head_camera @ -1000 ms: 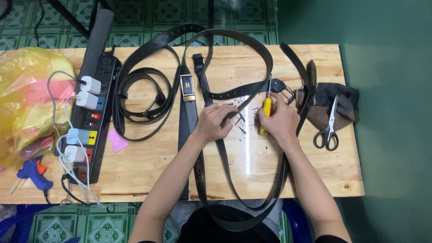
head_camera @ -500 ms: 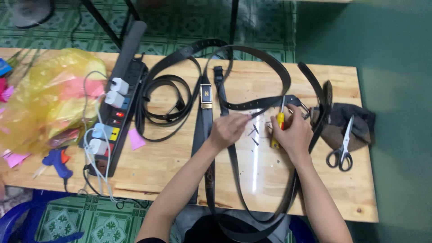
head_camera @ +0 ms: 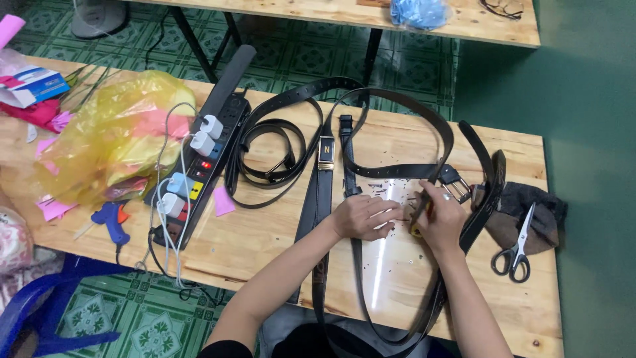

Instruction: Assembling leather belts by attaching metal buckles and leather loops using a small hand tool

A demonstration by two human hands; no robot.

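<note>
My left hand (head_camera: pixel 363 216) lies flat, fingers spread, pinning the black belt (head_camera: pixel 350 174) steady; my right hand (head_camera: pixel 442 217) grips a yellow-handled tool (head_camera: pixel 420 213) fully closed.

Bare wood lies open at the lower centre of the table (head_camera: pixel 265 245), between the power strip (head_camera: pixel 199 166) and the long black belt (head_camera: pixel 321 199), and again at lower right below the scissors (head_camera: pixel 513 248). Coiled belts (head_camera: pixel 265 159) crowd the upper centre. A belt loop (head_camera: pixel 397 126) rings the spot where the left hand (head_camera: pixel 364 215) and right hand (head_camera: pixel 442 219) meet. The yellow plastic bag (head_camera: pixel 112 139) and blue glue gun (head_camera: pixel 111 219) block the left side.
</note>
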